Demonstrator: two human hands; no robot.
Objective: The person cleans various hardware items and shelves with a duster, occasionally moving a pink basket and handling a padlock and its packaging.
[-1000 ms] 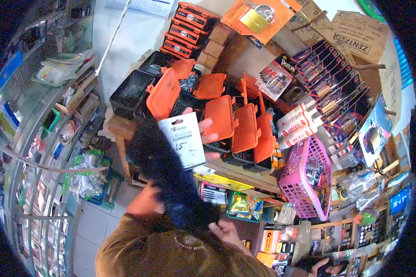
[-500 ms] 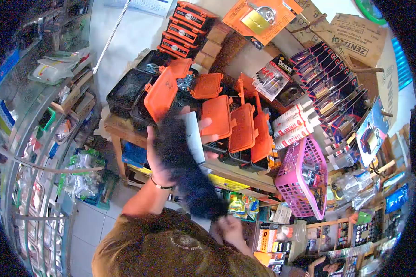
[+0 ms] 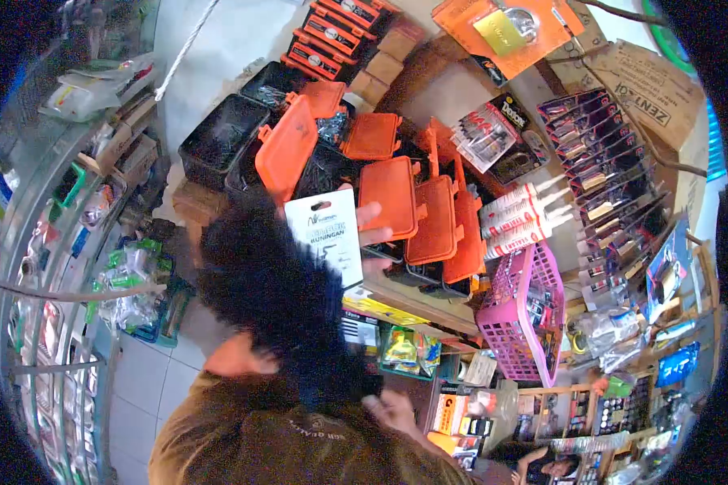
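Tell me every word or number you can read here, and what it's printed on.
"KUNINGAN": white card held up in the left hand.
"ZENTA...", upside down: cardboard box, top right.
Brand on the blister pack: too blurred.
Labels on the orange cases, tubes and shelf goods: too small to read.

card (image 3: 328,237): matt white paper
duster (image 3: 275,295): black, fluffy fibres
box lids (image 3: 388,198): smooth orange plastic
basket (image 3: 526,319): glossy pink plastic lattice
table (image 3: 416,301): bare wood
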